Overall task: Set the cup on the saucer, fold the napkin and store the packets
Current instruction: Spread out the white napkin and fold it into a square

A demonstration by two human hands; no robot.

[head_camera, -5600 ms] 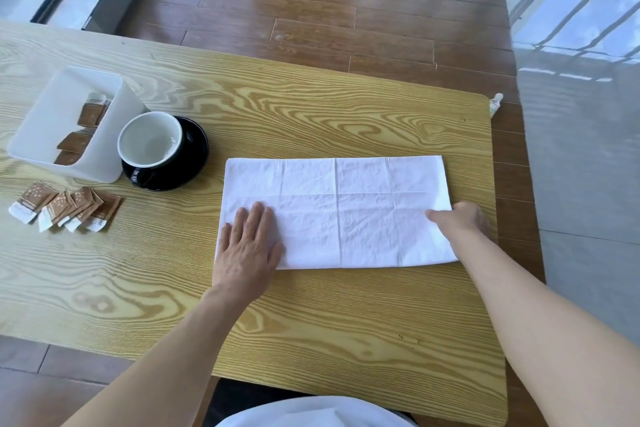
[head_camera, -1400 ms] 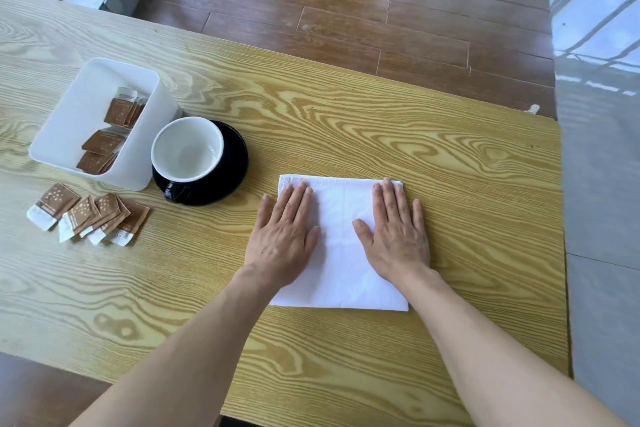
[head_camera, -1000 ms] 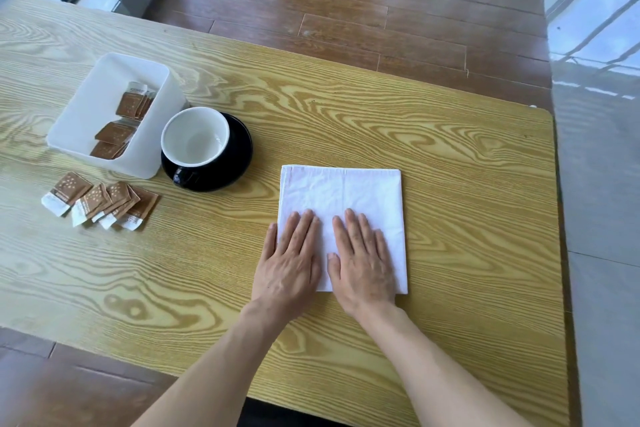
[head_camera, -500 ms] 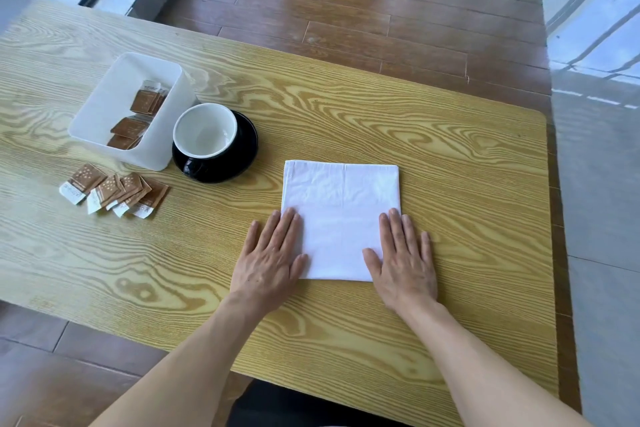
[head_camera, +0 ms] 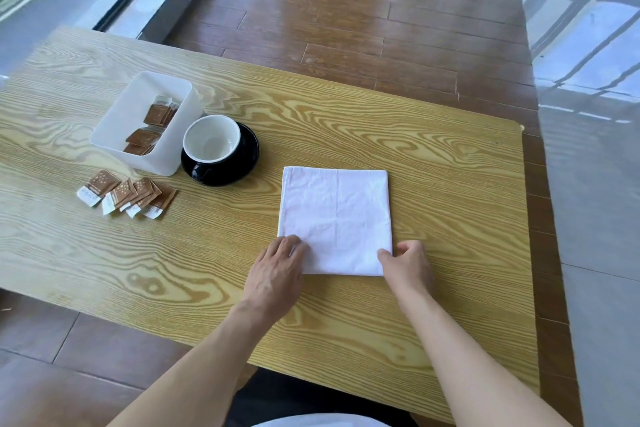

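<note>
The left hand [head_camera: 277, 270] and right hand [head_camera: 407, 262], lying flat half a second ago, are now pinching the near corners of the folded square white cloth napkin [head_camera: 336, 218], lying at the wooden counter's [head_camera: 450, 184] centre, likely starting another fold; brown paper packets [head_camera: 128, 192] at nine o'clock are waiting unstored.

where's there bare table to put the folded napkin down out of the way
Free: the wide strip beyond the napkin up to the table's far edge, the band along its right edge, and the near-left stretch in front of the loose packets. Crowded: the far-left cluster, where the white bin, cup on its saucer and packets sit close together.
</note>
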